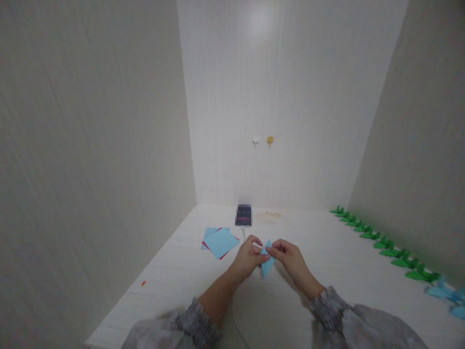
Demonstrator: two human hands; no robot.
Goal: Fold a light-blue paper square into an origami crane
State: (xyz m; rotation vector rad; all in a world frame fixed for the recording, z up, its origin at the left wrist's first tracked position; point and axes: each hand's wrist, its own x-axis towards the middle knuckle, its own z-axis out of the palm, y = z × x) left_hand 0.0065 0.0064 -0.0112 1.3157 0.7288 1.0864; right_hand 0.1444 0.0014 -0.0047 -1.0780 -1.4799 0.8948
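Note:
A small folded piece of light blue paper [268, 268], pointed at top and bottom, is held between both hands above the white table. My left hand [250, 256] grips its left side, thumb lying across the front. From the right, my right hand [288, 254] pinches the paper near its upper part with thumb and fingertips. Fingers behind the paper are partly hidden. To the left of my hands lie square sheets of blue paper [221, 242], stacked askew, with red edges showing beneath the top one.
A phone [243, 215] stands near the back wall, its cable [234, 315] running forward under my left arm. Green folded paper leaves [387, 252] line the right wall, with blue folded pieces [441, 291] nearer me. A small orange scrap [143, 283] lies left. Two hooks [270, 140] hang on the wall.

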